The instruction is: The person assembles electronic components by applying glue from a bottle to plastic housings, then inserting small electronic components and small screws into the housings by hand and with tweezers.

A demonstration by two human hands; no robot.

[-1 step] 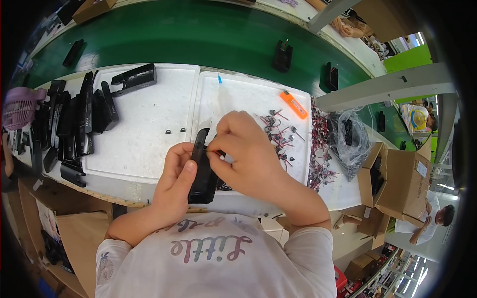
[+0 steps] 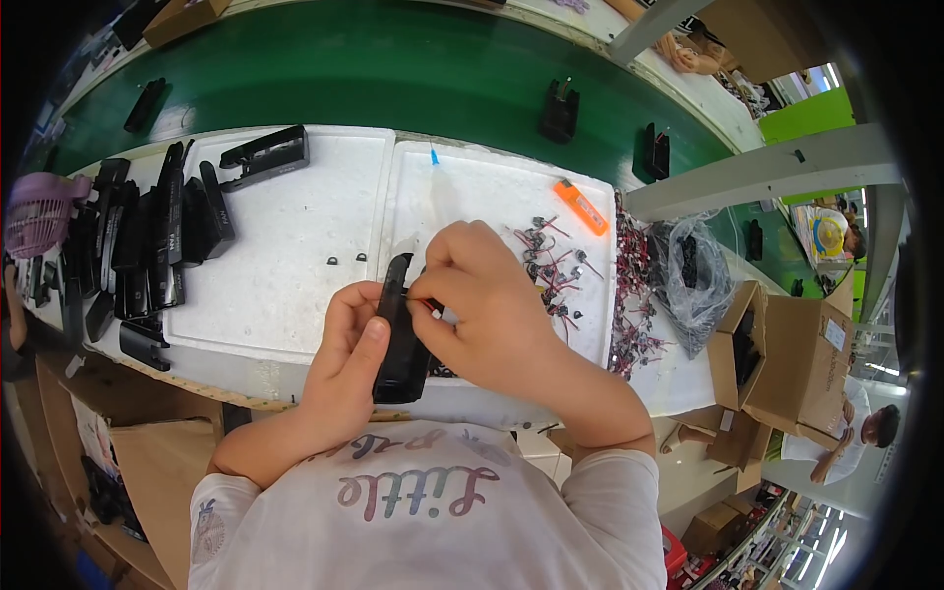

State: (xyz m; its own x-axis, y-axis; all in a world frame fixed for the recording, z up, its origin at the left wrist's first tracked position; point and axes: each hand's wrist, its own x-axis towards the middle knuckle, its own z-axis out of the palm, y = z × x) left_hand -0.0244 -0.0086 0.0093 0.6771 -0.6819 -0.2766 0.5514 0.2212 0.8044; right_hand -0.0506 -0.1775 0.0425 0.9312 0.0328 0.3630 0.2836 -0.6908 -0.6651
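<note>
My left hand (image 2: 349,344) is closed round a long black plastic housing (image 2: 403,359), held upright above the near edge of the white foam trays. At the housing's upper side my right hand (image 2: 482,295) pinches a small part with a thin red and black wire (image 2: 430,308); the fingers hide most of it. Several small wired parts (image 2: 556,270) lie scattered on the right foam tray (image 2: 472,182). Two tiny black pieces (image 2: 346,259) rest on the left foam tray (image 2: 285,305).
Many black housings (image 2: 147,226) crowd the left, beside a purple fan (image 2: 41,226). An orange cutter-like tool (image 2: 580,206) and a blue-tipped syringe (image 2: 438,177) lie at the trays' far side. Beyond runs a green conveyor belt (image 2: 344,69). A plastic bag (image 2: 688,285) and cartons (image 2: 801,364) stand right.
</note>
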